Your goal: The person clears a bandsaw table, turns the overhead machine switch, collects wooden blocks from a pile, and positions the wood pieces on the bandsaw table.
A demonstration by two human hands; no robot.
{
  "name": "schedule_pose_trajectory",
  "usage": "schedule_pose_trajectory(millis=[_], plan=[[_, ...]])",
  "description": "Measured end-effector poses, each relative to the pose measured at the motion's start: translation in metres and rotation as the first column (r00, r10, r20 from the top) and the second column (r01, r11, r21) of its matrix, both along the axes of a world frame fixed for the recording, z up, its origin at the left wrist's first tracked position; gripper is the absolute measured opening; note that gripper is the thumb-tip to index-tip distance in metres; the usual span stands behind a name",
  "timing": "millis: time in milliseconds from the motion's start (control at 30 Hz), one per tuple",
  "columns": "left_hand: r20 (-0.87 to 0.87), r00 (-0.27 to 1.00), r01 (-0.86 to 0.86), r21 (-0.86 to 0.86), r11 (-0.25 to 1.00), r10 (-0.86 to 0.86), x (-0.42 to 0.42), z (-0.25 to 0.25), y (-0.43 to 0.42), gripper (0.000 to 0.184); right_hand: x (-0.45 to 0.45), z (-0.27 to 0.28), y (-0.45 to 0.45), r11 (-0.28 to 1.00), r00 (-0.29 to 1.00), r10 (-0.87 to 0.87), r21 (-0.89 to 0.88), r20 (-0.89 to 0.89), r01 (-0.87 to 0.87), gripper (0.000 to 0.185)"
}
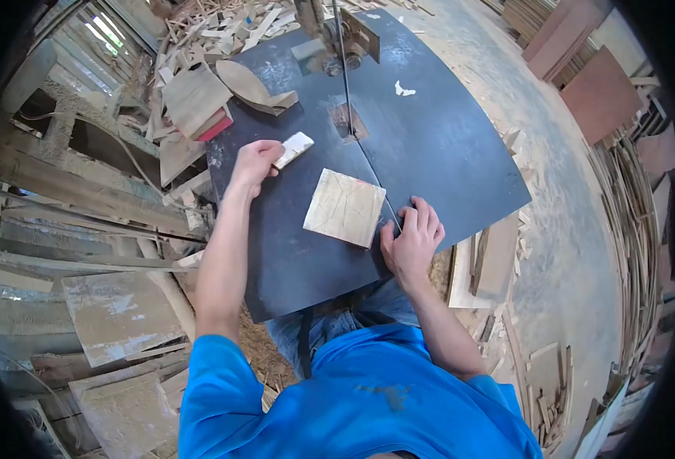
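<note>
A small pale wood piece [294,150] is pinched in my left hand [256,164], over the left side of the dark bandsaw table [460,161]. A square wooden block [345,208] with thin curved lines on its top lies on the table between my hands. My right hand [414,243] rests at the table's near edge, just right of the block, its fingers bent a little and apart, holding nothing. Beyond the block, the thin saw blade [346,84] runs down into an opening in the table. Whether it is moving cannot be told.
Cut wood blocks [196,99] and a curved offcut [253,86] sit at the table's far left. A scrap heap [223,30] lies behind it. The blade guide [341,47] hangs over the far side. Boards [115,314] crowd the left, and stacked strips [621,229] line the right.
</note>
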State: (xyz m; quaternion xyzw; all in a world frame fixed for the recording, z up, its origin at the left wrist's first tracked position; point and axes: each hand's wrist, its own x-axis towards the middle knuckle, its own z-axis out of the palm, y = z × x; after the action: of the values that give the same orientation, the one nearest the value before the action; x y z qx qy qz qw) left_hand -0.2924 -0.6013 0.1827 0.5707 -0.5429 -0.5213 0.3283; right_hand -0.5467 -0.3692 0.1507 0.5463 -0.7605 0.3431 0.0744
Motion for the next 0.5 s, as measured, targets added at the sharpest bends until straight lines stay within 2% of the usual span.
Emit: schedule_pose_trajectory(millis=[367,500], plan=[[0.245,0.969,0.052,-0.096,0.994,-0.027,-0.070,-0.031,-0.071,0.014,0.002,0.001,-0.002,1.000,1.000,-0.005,0.015,0.013,0.005,0.030],[0.337,0.938,0.106,-0.061,0.993,-0.079,-0.084,-0.005,-0.062,0.016,-0.001,0.002,-0.002,1.000,1.000,0.001,0.014,0.006,-0.001,0.030]])
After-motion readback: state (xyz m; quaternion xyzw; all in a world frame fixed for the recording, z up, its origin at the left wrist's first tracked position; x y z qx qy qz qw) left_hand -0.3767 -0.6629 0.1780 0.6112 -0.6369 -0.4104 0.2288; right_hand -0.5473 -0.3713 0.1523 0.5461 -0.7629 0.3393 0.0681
